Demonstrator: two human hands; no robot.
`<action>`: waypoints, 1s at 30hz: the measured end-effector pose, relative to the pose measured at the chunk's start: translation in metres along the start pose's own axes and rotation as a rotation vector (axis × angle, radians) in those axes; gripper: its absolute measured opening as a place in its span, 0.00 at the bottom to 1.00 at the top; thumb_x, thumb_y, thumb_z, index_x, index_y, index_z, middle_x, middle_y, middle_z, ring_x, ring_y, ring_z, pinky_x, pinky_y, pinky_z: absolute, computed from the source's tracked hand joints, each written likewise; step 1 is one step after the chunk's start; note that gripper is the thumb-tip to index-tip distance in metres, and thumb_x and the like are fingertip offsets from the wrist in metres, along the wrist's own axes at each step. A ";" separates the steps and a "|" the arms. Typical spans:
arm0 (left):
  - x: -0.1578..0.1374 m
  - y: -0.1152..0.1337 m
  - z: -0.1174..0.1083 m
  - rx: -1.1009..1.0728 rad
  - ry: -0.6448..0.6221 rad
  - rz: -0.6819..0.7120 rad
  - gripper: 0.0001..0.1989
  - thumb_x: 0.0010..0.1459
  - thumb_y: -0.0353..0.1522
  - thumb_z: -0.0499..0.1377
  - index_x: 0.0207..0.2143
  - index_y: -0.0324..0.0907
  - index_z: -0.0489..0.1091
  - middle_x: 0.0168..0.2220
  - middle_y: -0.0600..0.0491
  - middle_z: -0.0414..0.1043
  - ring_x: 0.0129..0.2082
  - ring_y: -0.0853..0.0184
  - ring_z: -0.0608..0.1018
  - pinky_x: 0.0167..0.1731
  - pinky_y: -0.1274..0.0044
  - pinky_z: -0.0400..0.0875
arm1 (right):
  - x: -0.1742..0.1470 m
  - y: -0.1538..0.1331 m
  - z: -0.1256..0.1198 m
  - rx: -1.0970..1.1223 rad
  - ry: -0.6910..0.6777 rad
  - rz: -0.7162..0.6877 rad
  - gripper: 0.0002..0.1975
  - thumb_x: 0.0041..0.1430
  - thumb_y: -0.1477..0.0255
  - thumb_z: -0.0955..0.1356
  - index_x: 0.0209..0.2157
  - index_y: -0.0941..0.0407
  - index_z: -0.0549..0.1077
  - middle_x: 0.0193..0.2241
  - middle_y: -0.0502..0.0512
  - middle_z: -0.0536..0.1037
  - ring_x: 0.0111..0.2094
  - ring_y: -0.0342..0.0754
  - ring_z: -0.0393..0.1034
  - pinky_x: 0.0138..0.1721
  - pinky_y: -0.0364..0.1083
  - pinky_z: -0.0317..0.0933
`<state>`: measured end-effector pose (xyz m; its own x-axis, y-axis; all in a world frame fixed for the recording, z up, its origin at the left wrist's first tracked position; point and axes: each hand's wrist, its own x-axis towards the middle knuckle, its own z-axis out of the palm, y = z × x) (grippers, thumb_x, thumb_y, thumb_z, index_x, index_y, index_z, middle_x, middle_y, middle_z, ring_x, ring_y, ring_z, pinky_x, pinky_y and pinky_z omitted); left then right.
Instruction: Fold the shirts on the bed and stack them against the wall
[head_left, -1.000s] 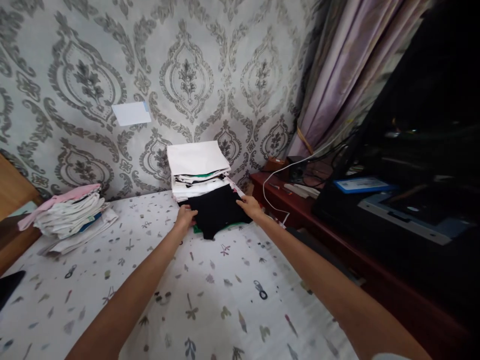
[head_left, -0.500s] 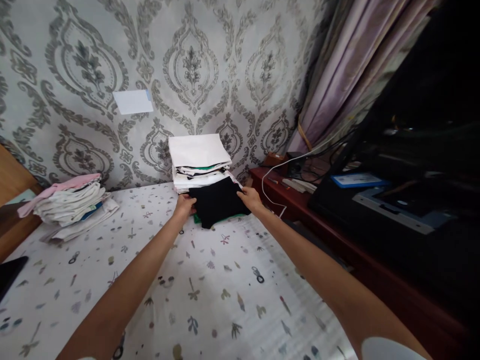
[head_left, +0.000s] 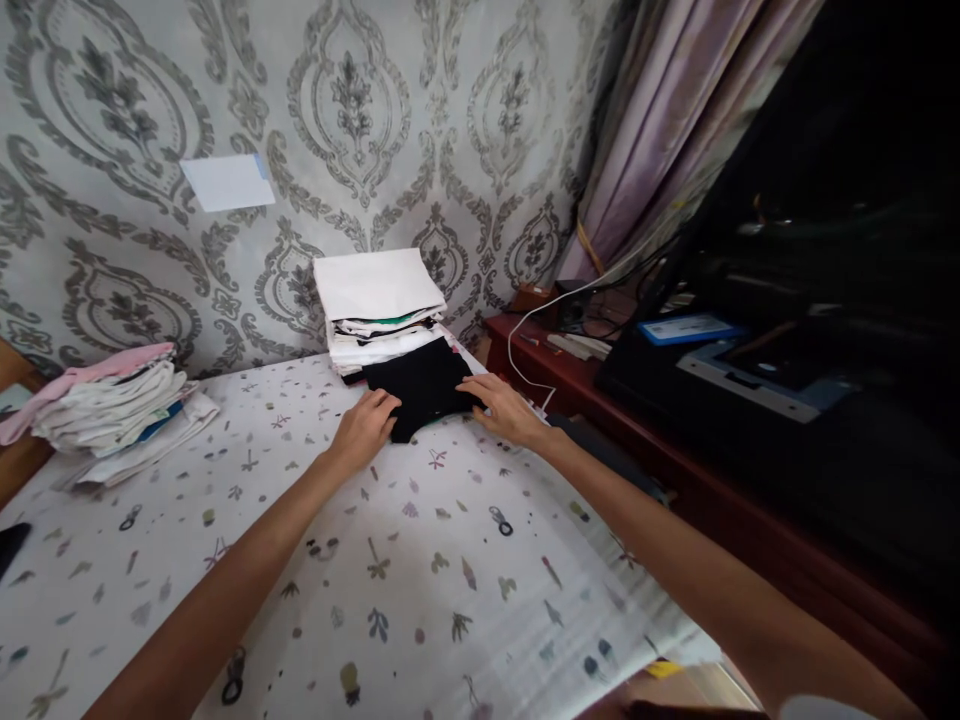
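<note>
Flatly, a black garment [head_left: 424, 380] lies between left hand [head_left: 365, 427] and right hand [head_left: 505, 408], touching both, grip unclear; white-topped stack [head_left: 379, 285] just behind.

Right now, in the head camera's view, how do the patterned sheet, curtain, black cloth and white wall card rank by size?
Largest to smallest, as they look:
Patterned sheet
Curtain
Black cloth
White card
</note>
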<state>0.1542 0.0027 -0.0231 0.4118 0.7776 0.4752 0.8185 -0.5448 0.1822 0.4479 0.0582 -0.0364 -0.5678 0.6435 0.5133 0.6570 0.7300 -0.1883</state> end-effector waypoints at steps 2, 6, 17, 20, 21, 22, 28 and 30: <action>0.006 0.002 -0.005 0.002 0.029 -0.020 0.10 0.64 0.27 0.53 0.44 0.44 0.72 0.41 0.49 0.71 0.45 0.60 0.73 0.46 0.68 0.72 | 0.002 0.005 0.001 0.067 0.079 0.039 0.19 0.59 0.78 0.62 0.49 0.54 0.75 0.48 0.60 0.77 0.52 0.55 0.70 0.54 0.57 0.64; 0.014 0.014 -0.017 -0.075 0.111 -0.030 0.11 0.66 0.30 0.51 0.43 0.45 0.73 0.40 0.48 0.70 0.45 0.59 0.72 0.49 0.67 0.70 | 0.006 0.008 -0.003 0.145 0.223 0.151 0.15 0.62 0.75 0.61 0.44 0.54 0.77 0.42 0.58 0.79 0.47 0.53 0.72 0.52 0.54 0.66; -0.001 0.024 0.002 -0.477 0.083 -0.287 0.08 0.58 0.35 0.62 0.41 0.46 0.74 0.41 0.49 0.70 0.46 0.59 0.72 0.52 0.67 0.66 | -0.014 0.004 -0.004 0.335 0.156 0.405 0.14 0.62 0.68 0.63 0.43 0.54 0.78 0.54 0.59 0.73 0.55 0.53 0.68 0.56 0.54 0.62; 0.022 0.006 0.002 -0.840 0.203 -0.795 0.08 0.56 0.32 0.64 0.39 0.44 0.69 0.38 0.51 0.69 0.40 0.64 0.74 0.43 0.72 0.71 | 0.014 0.014 -0.002 0.399 0.115 0.698 0.14 0.62 0.65 0.66 0.46 0.55 0.76 0.49 0.59 0.77 0.48 0.51 0.73 0.48 0.48 0.66; 0.031 0.000 0.003 -0.923 0.199 -0.927 0.08 0.55 0.31 0.64 0.37 0.43 0.68 0.36 0.52 0.69 0.36 0.65 0.74 0.39 0.73 0.71 | 0.024 0.018 0.001 0.398 0.094 0.758 0.15 0.60 0.64 0.68 0.45 0.56 0.77 0.44 0.59 0.79 0.45 0.51 0.74 0.45 0.47 0.67; 0.039 -0.006 0.004 -0.981 0.176 -1.011 0.08 0.55 0.31 0.64 0.35 0.42 0.67 0.33 0.53 0.68 0.33 0.66 0.73 0.35 0.73 0.72 | 0.033 0.022 0.004 0.395 0.074 0.792 0.14 0.58 0.64 0.70 0.43 0.57 0.77 0.40 0.59 0.80 0.41 0.51 0.75 0.42 0.47 0.67; 0.066 -0.031 0.019 -1.121 0.074 -1.146 0.14 0.49 0.35 0.69 0.27 0.41 0.65 0.21 0.56 0.66 0.20 0.71 0.70 0.22 0.78 0.67 | 0.053 0.036 0.022 0.400 0.015 0.879 0.13 0.51 0.63 0.75 0.34 0.58 0.78 0.26 0.54 0.79 0.28 0.47 0.74 0.28 0.43 0.65; 0.070 -0.036 0.025 -1.129 0.070 -1.169 0.16 0.45 0.35 0.71 0.26 0.41 0.65 0.19 0.57 0.65 0.19 0.71 0.69 0.20 0.79 0.64 | 0.052 0.037 0.023 0.396 0.007 0.895 0.15 0.51 0.61 0.74 0.35 0.58 0.78 0.26 0.54 0.79 0.27 0.47 0.73 0.25 0.43 0.64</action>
<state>0.1638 0.0848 -0.0176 -0.2330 0.9121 -0.3372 -0.0519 0.3346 0.9409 0.4316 0.1242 -0.0365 0.0636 0.9968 0.0484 0.6286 -0.0023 -0.7778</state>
